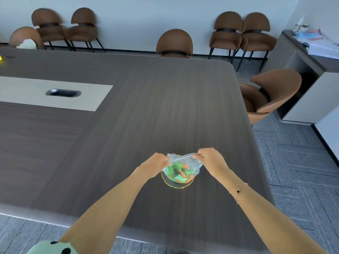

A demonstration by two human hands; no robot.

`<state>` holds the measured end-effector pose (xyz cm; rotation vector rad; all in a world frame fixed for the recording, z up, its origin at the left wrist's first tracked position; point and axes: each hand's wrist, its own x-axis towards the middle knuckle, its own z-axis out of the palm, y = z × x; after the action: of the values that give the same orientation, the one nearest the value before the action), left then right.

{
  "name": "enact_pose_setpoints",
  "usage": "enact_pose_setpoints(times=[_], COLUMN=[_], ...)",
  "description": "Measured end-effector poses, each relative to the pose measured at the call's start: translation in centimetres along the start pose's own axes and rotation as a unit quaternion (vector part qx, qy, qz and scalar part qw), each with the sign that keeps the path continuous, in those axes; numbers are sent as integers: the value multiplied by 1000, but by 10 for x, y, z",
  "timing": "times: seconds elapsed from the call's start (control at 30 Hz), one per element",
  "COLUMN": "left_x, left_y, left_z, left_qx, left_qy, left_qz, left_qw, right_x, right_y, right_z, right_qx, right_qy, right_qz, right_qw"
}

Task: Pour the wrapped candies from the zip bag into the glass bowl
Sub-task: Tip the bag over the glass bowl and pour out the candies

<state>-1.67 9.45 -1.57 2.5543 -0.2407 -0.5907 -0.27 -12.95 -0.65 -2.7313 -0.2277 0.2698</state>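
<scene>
- Left hand [159, 163]: fingers closed in a pinch on the left edge of the zip bag [180, 167], near its upper corner. Forearm comes in from the near left.
- Zip bag: clear thin film, held up just above the glass bowl [177, 184], its lower end hanging into the bowl's mouth. Judged soft and very light; it will sag and fold, so the top corners are the sensible grip points. Film probably slippery under bare fingers.
- Wrapped candies [178, 173]: green and orange, bunched at the bag's low end. Cannot tell whether any already lie loose in the bowl.
- Glass bowl: on the counter [146, 107], near its right edge, yellow-tinted rim showing at the near side. Judged rigid, fragile, heavier than the bag; nothing steadies it.
- Right hand [211, 159]: fingertips pinching the bag's upper right edge. A bracelet [238, 191] sits on that wrist.
</scene>
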Motion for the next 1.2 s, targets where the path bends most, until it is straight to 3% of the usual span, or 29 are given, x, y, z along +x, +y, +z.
enact_pose_setpoints(times=[0.17, 0.27, 0.37, 0.53, 0.6, 0.67, 0.83, 1.0, 1.2], left_x=[-2, -5, -3, 2, 4, 4, 0, 2, 6], left_y=[-2, -3, -3, -7, -8, -9, -3, -4, -5], left_z=[-4, -7, -10, -7, -6, -8, -6, -13, -24], left_qx=[61, 0, 8, 19, -42, 2, 88, 64, 8], left_qy=[13, 36, 46, 24, 11, 39, 44, 70, 113], left_qz=[13, -20, -4, 3, -19, 7, 39, 63, 75], left_qw=[998, 999, 999, 1000, 999, 999, 994, 993, 991], right_x=[1, 2, 2, 4, 5, 5, 7, 6, 14], right_y=[-4, -2, -3, -3, -3, -3, -4, -10, -13], right_z=[-3, -3, -4, -2, 0, 2, 4, -4, -14], right_qx=[-56, -62, -54, -36, -30, -30, -15, 6, -5], right_qy=[-3, -4, 1, -2, -4, -8, -52, -114, -48], right_qz=[-17, -17, -14, -10, -8, -8, -32, -38, -33], right_qw=[998, 998, 998, 999, 1000, 999, 998, 993, 998])
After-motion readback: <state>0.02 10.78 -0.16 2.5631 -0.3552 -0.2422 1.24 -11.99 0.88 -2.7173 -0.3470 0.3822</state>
